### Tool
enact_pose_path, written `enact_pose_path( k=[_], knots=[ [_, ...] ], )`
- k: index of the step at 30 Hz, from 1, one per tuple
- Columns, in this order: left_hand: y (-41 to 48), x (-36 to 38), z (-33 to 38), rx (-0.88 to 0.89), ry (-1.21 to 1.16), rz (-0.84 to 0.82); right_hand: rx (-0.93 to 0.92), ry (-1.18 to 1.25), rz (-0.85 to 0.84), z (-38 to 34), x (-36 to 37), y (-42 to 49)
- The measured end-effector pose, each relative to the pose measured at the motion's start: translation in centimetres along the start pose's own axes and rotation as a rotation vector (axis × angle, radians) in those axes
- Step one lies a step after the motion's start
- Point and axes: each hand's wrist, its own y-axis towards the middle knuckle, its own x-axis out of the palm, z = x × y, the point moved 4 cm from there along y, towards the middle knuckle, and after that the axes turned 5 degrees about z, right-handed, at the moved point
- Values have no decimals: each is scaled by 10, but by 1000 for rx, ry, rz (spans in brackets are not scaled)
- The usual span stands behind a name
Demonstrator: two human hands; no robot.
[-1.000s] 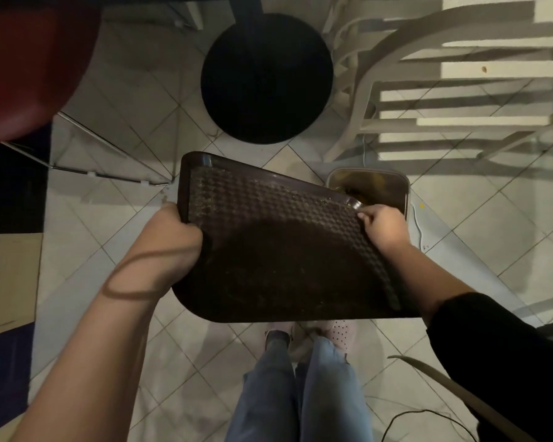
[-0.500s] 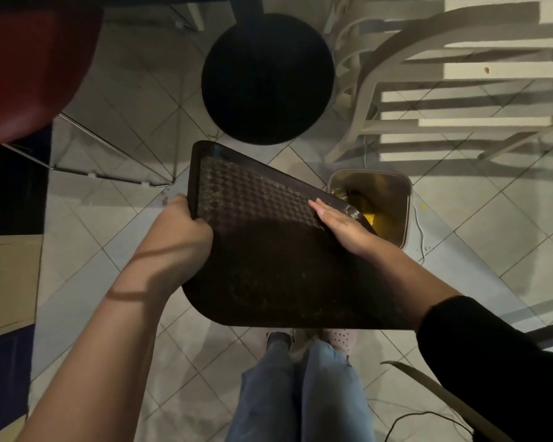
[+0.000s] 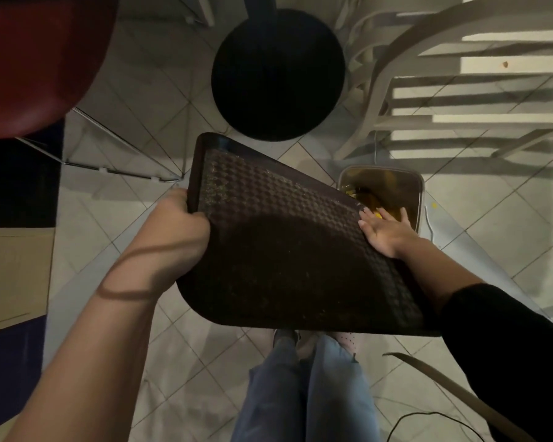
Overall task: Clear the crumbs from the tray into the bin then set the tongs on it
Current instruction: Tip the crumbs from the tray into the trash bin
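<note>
The step in hand looks like sweeping the last crumbs off the tray into the bin, and to do it well the tilt should run downhill away from the left hand toward the corner over the bin, with that corner kept inside the bin's rim so nothing falls on the floor. The left hand is clenched on the tray's left edge, thumb over the rim and fingers underneath out of sight, and carries the weight alone; a firm hold there matters, since the far side has no support. The right hand is flat and grips nothing, palm down with fingers spread at the edge opposite the grip, fingertips reaching past it over the bin's mouth. Brushing in long strokes from the gripped side across to that edge would likely move the most. The tray is dark brown with a raised woven-looking texture and a low lip; pale specks cling to the surface just beside the grip and along the far long edge, so it seems not yet clean. The texture will probably trap fine bits, so a tap may help. The bin sits on the floor just beyond the tray's right corner, holding something yellow. No tongs are in view.
</note>
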Motion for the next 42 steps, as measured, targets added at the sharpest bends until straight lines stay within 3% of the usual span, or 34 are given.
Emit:
enact_pose_path(
  k=[4, 9, 14, 17, 25, 28, 33, 42],
  knots=[
    [-2, -1, 0, 30, 55, 36, 61, -16, 79, 2, -5, -6],
    [1, -2, -3, 10, 42, 65, -202, 441, 157, -37, -7, -41],
    [-4, 0, -4, -34, 8, 18, -133, 661, 62, -48, 6, -63],
    [-8, -3, -5, -34, 13, 7, -38, 622, 5, -38, 10, -46],
    [-16, -16, -3, -27, 21, 10, -38, 77, -8, -15, -2, -10],
    [-14, -13, -1, -6, 53, 33, 9, -24, 34, -8, -8, -4],
    [-7, -8, 1, 9, 78, 58, -28, 261, 180, -4, -19, -27],
    [-8, -3, 7, -3, -12, 47, -6, 492, 117, -11, 15, -71]
  ],
)
